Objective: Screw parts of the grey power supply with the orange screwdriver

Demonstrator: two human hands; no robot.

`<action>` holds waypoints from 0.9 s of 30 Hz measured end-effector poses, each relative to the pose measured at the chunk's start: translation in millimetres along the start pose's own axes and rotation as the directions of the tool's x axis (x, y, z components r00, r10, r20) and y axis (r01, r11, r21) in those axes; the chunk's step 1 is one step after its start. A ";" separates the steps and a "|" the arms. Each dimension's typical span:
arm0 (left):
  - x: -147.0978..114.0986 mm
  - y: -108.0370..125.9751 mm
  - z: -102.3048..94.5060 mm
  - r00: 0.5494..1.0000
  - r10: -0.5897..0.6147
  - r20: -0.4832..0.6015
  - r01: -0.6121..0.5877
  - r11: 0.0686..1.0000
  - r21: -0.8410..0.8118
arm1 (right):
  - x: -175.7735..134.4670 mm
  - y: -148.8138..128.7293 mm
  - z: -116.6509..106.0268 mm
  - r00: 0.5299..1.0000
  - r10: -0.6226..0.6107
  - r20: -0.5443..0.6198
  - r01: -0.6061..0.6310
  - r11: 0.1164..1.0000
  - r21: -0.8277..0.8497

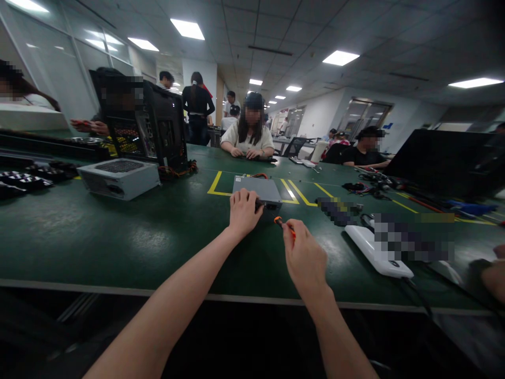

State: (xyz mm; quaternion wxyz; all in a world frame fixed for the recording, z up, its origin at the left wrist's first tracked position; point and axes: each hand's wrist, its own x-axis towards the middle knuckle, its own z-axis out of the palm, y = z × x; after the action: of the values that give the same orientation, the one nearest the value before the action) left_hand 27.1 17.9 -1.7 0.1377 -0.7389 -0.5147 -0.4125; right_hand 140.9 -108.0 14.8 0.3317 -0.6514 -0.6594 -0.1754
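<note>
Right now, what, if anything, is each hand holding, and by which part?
Right hand: an orange-and-black tool, behind its exposed end. Left hand: touching the grey box at its near edge, grip unclear.

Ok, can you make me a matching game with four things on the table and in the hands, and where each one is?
Things
1. flat grey metal box
2. small orange-and-black tool
3. chunky silver metal box with a grille
4. long white plastic device

Places
A. in front of the tall black computer case
B. held in the right hand
C. on the green table, to the right of both hands
D. touched by the left hand

Pairs: 1-D, 2-B, 3-A, 4-C
</note>
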 end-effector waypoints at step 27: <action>-0.2 -0.3 1.2 1.000 -0.007 -0.004 0.007 1.000 0.012 | -5.2 -6.2 0.7 0.986 -0.165 0.010 0.164 0.984 0.069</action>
State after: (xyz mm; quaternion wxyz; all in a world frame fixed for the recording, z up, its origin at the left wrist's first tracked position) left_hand 27.4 18.6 -2.6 0.1415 -0.7356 -0.5194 -0.4112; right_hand 134.4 -111.9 12.1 0.3327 -0.5846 -0.7190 -0.1746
